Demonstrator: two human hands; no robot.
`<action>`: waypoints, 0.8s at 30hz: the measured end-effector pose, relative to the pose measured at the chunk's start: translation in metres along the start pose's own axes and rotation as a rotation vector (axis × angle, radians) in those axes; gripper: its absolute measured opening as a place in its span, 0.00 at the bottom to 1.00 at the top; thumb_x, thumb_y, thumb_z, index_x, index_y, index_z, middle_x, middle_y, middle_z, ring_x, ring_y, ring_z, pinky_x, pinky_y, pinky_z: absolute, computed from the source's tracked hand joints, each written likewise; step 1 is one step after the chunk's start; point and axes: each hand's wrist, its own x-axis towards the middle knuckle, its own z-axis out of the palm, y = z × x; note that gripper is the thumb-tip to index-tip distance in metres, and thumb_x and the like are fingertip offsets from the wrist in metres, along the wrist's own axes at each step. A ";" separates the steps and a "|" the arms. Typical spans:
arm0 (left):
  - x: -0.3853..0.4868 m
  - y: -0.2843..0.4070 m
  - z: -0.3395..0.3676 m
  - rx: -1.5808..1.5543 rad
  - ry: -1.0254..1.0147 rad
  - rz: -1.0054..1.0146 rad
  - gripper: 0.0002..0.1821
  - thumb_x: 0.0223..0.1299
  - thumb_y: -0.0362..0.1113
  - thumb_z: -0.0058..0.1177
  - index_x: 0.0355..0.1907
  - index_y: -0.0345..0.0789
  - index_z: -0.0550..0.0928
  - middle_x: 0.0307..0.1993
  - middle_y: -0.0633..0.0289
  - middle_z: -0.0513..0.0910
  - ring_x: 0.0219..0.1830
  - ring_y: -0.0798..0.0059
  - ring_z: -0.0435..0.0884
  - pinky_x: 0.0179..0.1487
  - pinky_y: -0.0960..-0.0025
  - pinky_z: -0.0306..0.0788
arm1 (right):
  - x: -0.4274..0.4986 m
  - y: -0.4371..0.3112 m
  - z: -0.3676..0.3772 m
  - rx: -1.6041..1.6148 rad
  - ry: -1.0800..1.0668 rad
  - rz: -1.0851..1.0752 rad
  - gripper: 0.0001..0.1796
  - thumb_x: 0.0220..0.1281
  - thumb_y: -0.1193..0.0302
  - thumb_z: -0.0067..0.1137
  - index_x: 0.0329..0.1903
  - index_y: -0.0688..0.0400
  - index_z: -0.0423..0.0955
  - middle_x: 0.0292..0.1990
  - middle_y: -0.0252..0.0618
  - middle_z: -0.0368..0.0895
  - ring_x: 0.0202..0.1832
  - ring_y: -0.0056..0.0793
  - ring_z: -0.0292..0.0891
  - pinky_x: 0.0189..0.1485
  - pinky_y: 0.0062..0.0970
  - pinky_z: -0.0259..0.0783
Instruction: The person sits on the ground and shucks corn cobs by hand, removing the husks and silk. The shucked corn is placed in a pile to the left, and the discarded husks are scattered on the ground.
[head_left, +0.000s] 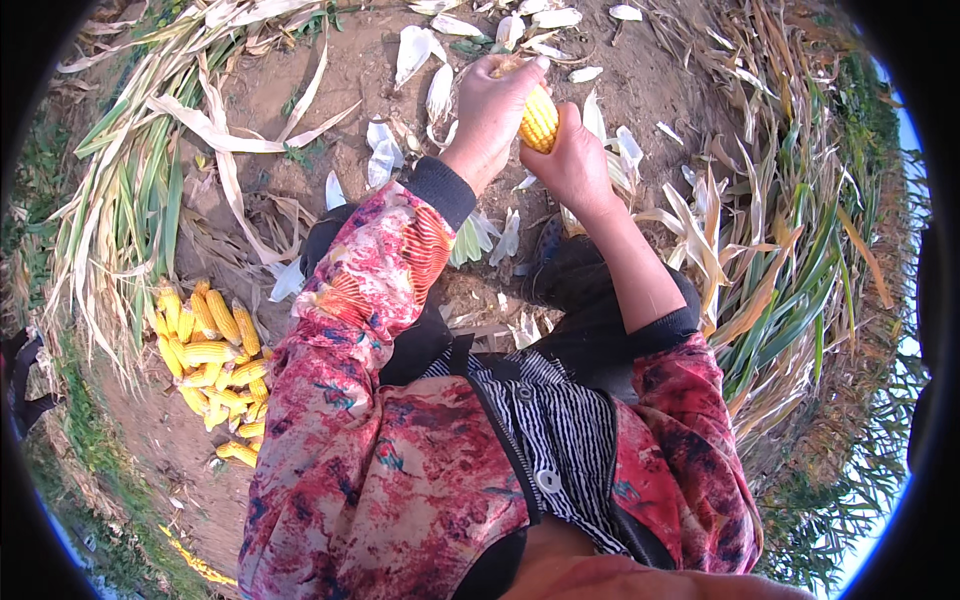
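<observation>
Both hands meet on one ear of corn (540, 124), its yellow kernels bare between them. My left hand (486, 105) wraps the far end, thumb laid along the top where brownish silk shows. Around the near end closes my right hand (574, 161), its fingers mostly hidden beneath the ear. Pale husk leaves (622, 154) show just beside and below the right hand; I cannot tell whether they are still attached to the ear. Under the hands, the bare soil (337, 90) is strewn with loose husks (416, 54).
A heap of husked corn ears (217, 352) lies on the ground at my left. Cut cornstalks (127, 187) are piled at the far left, and more stalks (795, 255) at the right. Farther back on the left is a second strip of yellow corn (196, 561).
</observation>
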 end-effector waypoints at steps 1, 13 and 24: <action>0.001 0.005 -0.003 -0.018 -0.104 -0.036 0.16 0.61 0.43 0.57 0.39 0.32 0.73 0.33 0.59 0.81 0.36 0.74 0.81 0.42 0.69 0.77 | -0.004 0.000 0.000 0.218 -0.113 0.046 0.19 0.50 0.67 0.61 0.40 0.62 0.65 0.32 0.47 0.78 0.34 0.41 0.81 0.35 0.38 0.75; 0.001 0.020 -0.004 -0.094 -0.205 0.079 0.15 0.67 0.47 0.46 0.33 0.37 0.75 0.31 0.61 0.80 0.33 0.75 0.79 0.40 0.72 0.75 | -0.006 -0.024 -0.014 0.167 -0.068 0.073 0.30 0.47 0.59 0.66 0.48 0.64 0.67 0.35 0.53 0.82 0.34 0.45 0.82 0.40 0.38 0.76; 0.003 -0.005 -0.006 -0.192 -0.087 0.061 0.22 0.73 0.49 0.40 0.49 0.29 0.75 0.35 0.59 0.80 0.39 0.76 0.78 0.44 0.71 0.73 | -0.008 -0.011 -0.016 0.964 -0.265 0.177 0.28 0.54 0.57 0.65 0.48 0.61 0.64 0.25 0.37 0.74 0.18 0.22 0.69 0.27 0.27 0.73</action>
